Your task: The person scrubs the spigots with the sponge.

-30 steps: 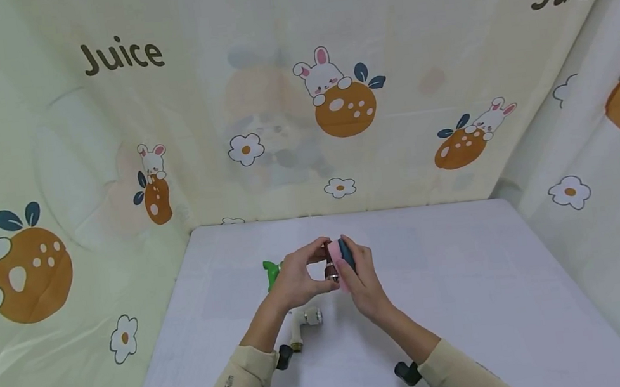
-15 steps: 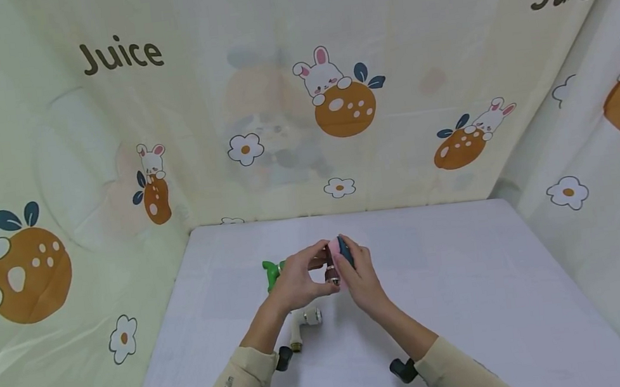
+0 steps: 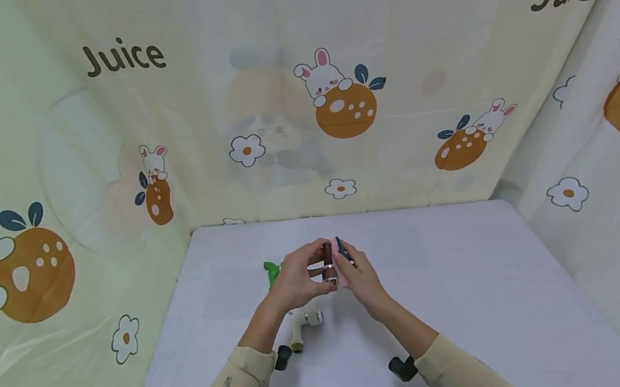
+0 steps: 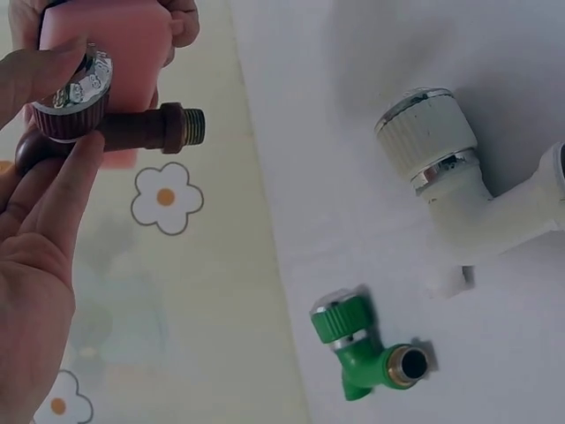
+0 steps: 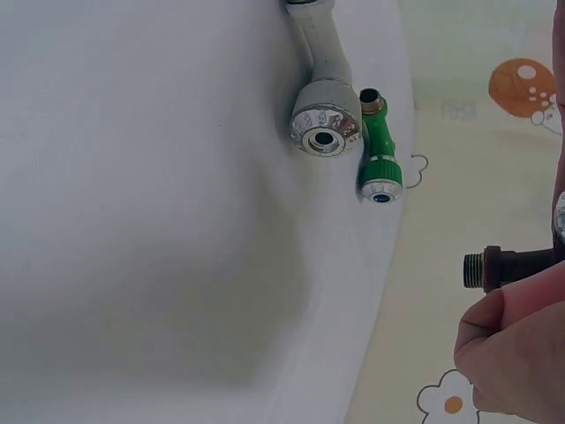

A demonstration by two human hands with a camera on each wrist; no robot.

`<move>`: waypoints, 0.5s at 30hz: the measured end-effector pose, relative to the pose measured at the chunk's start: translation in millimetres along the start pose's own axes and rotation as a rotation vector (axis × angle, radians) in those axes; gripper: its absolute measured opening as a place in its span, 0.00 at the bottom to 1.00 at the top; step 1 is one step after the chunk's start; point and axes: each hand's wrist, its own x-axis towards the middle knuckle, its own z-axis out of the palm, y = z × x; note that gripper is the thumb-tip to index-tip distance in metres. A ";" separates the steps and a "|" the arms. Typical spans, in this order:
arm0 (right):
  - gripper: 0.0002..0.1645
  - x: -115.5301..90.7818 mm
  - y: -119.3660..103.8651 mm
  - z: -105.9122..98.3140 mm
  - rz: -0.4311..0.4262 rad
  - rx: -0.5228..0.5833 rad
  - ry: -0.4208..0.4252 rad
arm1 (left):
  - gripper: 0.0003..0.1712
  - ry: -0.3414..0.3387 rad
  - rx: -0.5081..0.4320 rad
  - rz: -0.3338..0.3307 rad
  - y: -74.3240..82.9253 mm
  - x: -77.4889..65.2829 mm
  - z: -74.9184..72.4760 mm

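My left hand point(image 3: 295, 279) grips a dark brown plastic tap point(image 4: 137, 131) with a ribbed knob and a chrome cap. In the left wrist view the thumb lies on the cap, fingers support the body from below, and the threaded end sticks out. My right hand point(image 3: 364, 286) holds a pink sponge point(image 4: 115, 49) with a dark blue face point(image 3: 342, 248). The sponge's pink side is right up against the tap. Both hands are raised over the table in the head view. Only part of the right hand shows in the right wrist view, at the lower right.
On the white table point(image 3: 472, 303) a white tap point(image 3: 298, 327) lies below the left forearm. A green tap point(image 3: 271, 273) sits partly hidden behind the left hand. Black wrist cameras show at both cuffs. A printed curtain point(image 3: 191, 105) hangs around the table's back and sides.
The sponge has shifted and turned slightly beside the tap, so its blue face looks narrower and more of the tap shows. Both hands keep their holds.
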 end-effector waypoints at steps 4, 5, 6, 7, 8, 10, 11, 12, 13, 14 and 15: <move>0.37 1.8 1.6 -2.4 0.024 -0.032 0.010 | 0.50 0.008 0.031 0.021 0.7 0.5 0.9; 0.37 1.9 1.1 -3.2 0.029 -0.044 0.011 | 0.50 0.011 0.040 0.024 0.9 0.7 1.2; 0.37 2.4 0.8 -4.0 0.034 -0.054 0.010 | 0.51 0.013 0.049 0.023 1.1 0.8 1.4; 0.37 2.4 0.2 -4.8 0.040 -0.065 0.006 | 0.50 0.015 0.055 0.024 1.0 0.9 1.6; 0.36 2.4 -0.7 -5.7 0.042 -0.071 -0.002 | 0.51 0.017 0.059 0.023 1.0 1.0 1.8; 0.35 3.1 -1.3 -7.7 0.048 -0.077 -0.026 | 0.51 0.019 0.062 0.018 1.0 1.1 2.2; 0.35 3.7 -1.4 -8.6 0.050 -0.075 -0.039 | 0.50 0.020 0.064 0.015 0.9 1.0 2.4; 0.35 4.6 -1.0 -9.4 0.051 -0.073 -0.056 | 0.50 0.021 0.065 0.012 0.8 1.0 2.6; 0.34 5.2 -0.9 -10.2 0.055 -0.069 -0.070 | 0.50 0.021 0.065 0.008 0.8 1.0 2.9; 0.34 6.1 -0.5 -11.0 0.059 -0.064 -0.082 | 0.50 0.022 0.066 0.004 0.8 0.9 3.2; 0.33 7.3 -0.1 -11.5 0.063 -0.060 -0.092 | 0.50 0.022 0.071 -0.001 0.9 0.8 3.6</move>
